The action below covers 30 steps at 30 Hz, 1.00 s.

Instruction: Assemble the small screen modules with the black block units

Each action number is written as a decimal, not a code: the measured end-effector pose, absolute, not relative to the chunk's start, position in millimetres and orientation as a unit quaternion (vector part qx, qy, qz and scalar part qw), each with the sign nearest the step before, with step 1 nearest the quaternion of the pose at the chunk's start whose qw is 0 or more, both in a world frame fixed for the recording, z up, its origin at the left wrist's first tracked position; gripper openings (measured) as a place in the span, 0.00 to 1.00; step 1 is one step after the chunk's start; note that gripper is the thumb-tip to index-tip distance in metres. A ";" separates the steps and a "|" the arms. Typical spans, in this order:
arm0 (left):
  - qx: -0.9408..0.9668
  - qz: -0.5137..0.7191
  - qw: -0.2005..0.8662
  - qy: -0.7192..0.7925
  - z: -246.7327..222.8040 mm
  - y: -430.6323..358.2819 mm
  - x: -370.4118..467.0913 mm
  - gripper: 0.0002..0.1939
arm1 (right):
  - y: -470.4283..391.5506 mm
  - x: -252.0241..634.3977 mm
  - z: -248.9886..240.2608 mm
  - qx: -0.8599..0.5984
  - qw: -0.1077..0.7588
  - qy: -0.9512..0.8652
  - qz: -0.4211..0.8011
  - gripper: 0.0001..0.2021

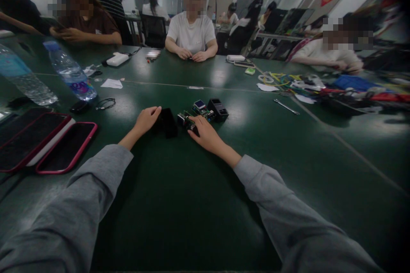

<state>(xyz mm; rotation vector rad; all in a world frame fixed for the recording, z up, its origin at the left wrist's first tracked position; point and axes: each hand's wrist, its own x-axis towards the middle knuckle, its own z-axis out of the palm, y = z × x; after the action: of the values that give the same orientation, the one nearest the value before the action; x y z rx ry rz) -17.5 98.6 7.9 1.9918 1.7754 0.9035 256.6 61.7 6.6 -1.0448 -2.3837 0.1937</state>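
My left hand [147, 120] is closed, its fingertips at the left edge of a black rectangular case [169, 123] lying on the table; its thumb is hard to make out. To the right, my right hand [206, 135] holds a small circuit board [183, 118] between thumb and fingers, low over the table. The fingers hide part of this board. Just behind lies another green circuit board [209, 114] with a small screen [200, 104] by it. A black box with slots [218, 109] stands at its right.
Two water bottles [72, 72], a phone in a red case [67, 147] and a thin cable [106, 103] are on the left. A wrench [286, 106] and a heap of cables [288, 81] lie to the right. Across the green table [192, 204] sits a person in white [191, 36].
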 end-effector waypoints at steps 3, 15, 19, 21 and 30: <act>0.697 0.316 0.168 0.621 8.8 97.2 -17.0 0.23 | 60.6 256.9 7.7 -0.384 0.265 -0.882 0.073 0.22; 0.694 0.321 0.176 0.620 10.1 96.7 -17.1 0.23 | 58.3 257.1 12.2 -0.387 0.260 -0.882 0.073 0.22; 0.694 0.320 0.179 0.620 12.2 94.7 -16.1 0.23 | 57.5 257.2 12.2 -0.386 0.260 -0.882 0.073 0.22; 0.693 0.322 0.181 0.620 12.7 93.9 -15.8 0.23 | 57.7 257.2 11.6 -0.387 0.258 -0.882 0.072 0.22; 0.697 0.321 0.170 0.618 7.1 98.7 -17.9 0.24 | 60.6 256.7 8.9 -0.381 0.265 -0.883 0.073 0.22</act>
<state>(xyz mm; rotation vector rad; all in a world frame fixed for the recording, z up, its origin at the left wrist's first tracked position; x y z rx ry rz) -17.9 98.7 7.1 1.9809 1.7560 0.9117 256.7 60.6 8.9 -1.0290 -2.3858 0.1986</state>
